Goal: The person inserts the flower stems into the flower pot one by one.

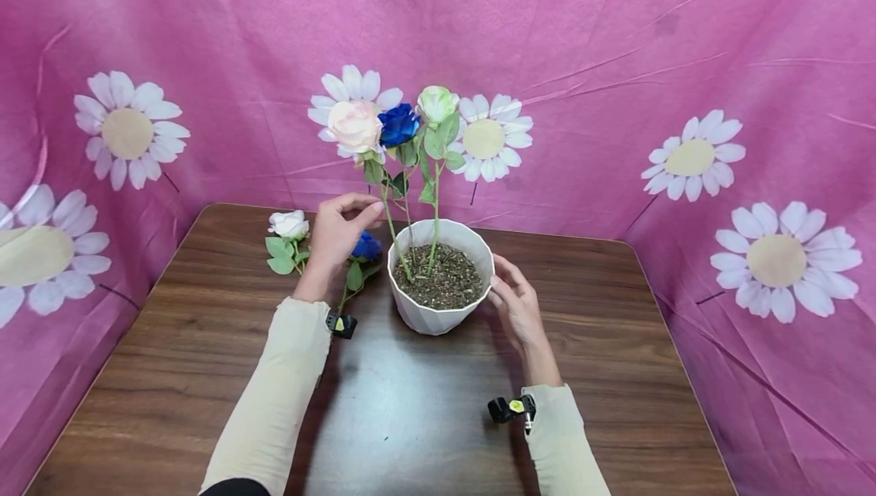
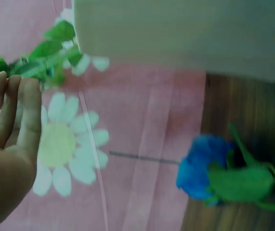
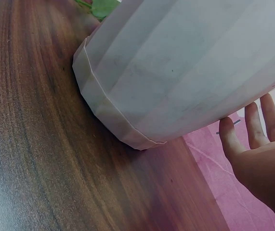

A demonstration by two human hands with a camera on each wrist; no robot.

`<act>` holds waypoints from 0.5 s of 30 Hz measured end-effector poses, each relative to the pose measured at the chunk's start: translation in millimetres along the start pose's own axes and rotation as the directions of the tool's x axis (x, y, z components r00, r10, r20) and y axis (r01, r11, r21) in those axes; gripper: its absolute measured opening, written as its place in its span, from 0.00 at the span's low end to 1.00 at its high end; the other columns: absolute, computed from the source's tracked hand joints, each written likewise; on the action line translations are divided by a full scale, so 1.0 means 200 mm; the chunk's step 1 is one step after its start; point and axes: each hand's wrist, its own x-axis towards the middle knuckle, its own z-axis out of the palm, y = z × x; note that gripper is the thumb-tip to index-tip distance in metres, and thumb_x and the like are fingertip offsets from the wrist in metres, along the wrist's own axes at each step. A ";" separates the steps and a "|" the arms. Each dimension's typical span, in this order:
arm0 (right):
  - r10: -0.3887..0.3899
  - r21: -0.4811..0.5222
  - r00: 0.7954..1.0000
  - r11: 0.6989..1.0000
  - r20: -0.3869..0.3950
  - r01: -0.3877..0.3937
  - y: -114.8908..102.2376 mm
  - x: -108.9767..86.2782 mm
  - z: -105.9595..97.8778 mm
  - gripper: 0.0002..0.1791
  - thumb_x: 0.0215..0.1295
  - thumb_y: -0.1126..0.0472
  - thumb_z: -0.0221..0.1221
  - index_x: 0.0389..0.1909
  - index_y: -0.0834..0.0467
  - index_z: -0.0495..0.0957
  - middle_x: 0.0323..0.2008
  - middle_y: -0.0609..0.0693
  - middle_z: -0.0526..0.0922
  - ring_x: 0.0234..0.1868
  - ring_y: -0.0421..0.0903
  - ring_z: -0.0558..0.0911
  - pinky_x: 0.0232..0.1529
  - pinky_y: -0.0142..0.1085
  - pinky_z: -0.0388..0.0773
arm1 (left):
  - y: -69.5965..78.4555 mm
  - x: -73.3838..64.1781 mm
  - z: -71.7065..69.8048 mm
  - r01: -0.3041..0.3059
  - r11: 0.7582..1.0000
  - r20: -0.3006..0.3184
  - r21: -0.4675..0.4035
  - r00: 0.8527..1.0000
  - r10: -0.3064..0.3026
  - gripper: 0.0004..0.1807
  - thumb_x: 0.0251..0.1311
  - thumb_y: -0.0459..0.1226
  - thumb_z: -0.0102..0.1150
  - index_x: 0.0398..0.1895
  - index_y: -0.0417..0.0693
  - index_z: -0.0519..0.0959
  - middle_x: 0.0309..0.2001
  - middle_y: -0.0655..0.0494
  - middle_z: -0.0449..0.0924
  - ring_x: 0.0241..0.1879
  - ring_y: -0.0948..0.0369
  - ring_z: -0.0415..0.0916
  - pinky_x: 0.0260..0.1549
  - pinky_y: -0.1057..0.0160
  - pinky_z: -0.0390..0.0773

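A white faceted flowerpot (image 1: 438,319) filled with dark, grainy soil (image 1: 448,283) stands upright on the table. Three stems rise from it, bearing a pale pink rose (image 1: 354,126), a blue rose (image 1: 399,125) and a greenish-white rose (image 1: 437,104). At the pot's left, my left hand (image 1: 338,233) pinches the pink rose's stem between thumb and fingers, above the rim. My right hand (image 1: 518,306) rests its fairly straight fingertips against the pot's right side; the right wrist view shows those fingers (image 3: 255,126) along the white wall.
Left of the pot, a white rose (image 1: 290,224) and another blue rose (image 1: 366,246) lie on the brown wooden table (image 1: 588,313), partly behind my left hand and forearm. A pink curtain (image 1: 561,32) printed with large daisies hangs around the back and sides.
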 end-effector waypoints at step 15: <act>0.006 -0.010 1.000 1.000 -0.004 -0.006 -0.01 0.00 0.00 0.24 0.73 0.74 0.50 0.69 0.72 0.65 0.58 0.54 0.74 0.56 0.47 0.76 0.59 0.38 0.79 | -0.14 -0.08 -0.29 0.206 0.977 0.001 0.056 0.979 -0.206 0.20 0.69 0.35 0.64 0.53 0.24 0.77 0.33 0.58 0.85 0.31 0.69 0.84 0.36 0.67 0.87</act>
